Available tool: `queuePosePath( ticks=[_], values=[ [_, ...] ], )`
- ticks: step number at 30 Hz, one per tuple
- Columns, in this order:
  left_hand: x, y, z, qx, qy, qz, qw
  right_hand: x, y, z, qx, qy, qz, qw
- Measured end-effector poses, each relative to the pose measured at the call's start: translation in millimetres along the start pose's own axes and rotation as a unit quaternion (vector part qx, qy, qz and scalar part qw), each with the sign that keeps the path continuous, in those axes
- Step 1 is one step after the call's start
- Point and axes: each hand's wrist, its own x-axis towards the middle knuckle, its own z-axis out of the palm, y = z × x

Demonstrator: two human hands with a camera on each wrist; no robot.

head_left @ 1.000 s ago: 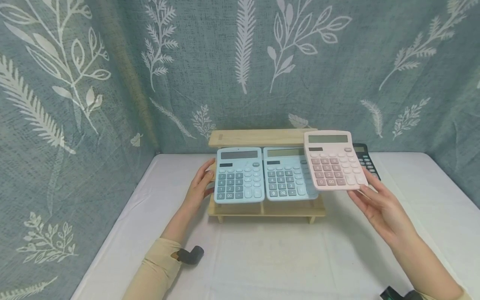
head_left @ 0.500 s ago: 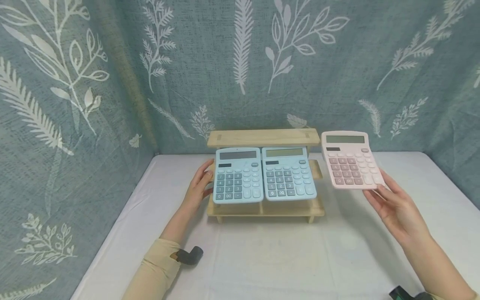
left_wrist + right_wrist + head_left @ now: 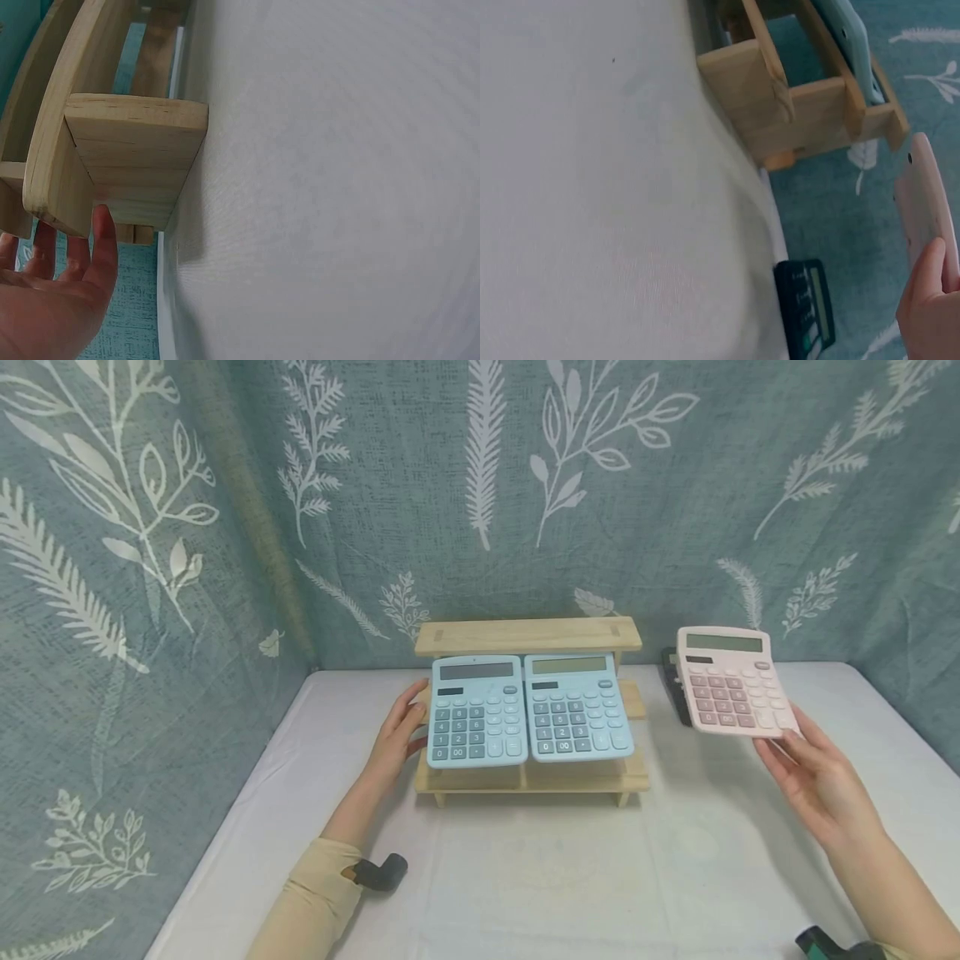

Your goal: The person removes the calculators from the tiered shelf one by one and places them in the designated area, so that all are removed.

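My right hand [image 3: 825, 777] pinches a pink calculator [image 3: 738, 681] by its lower right corner and holds it raised, right of the wooden rack [image 3: 525, 779]. The right wrist view shows the thumb against the edge of the pink calculator [image 3: 922, 206]. Two light blue calculators lean side by side on the rack, the left one [image 3: 476, 714] and the right one [image 3: 577, 706]. At the rack's left end is my left hand [image 3: 392, 739], its nearly straight fingers [image 3: 105, 236] touching the wood in the left wrist view.
A black calculator [image 3: 805, 307] stands on the white-covered table [image 3: 540, 877] at the right, partly hidden behind the pink one in the head view. A green leaf-patterned curtain [image 3: 420, 485] hangs behind and to the left. Black wrist straps [image 3: 381, 872] show on both arms.
My right hand has carried the pink calculator to the right, away from the rack. It uncovers the right blue calculator and passes across the black one. My left hand stays at the rack.
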Motion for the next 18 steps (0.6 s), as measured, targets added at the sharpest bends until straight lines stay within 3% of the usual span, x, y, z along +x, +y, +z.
queuePosePath(
  ticks=[18],
  values=[
    [-0.4, 4.2, 1.6, 0.009, 0.002, 0.002, 1.0, 2.9, -28, -29, 0.016, 0.112, -0.009, 0.9935]
  ],
)
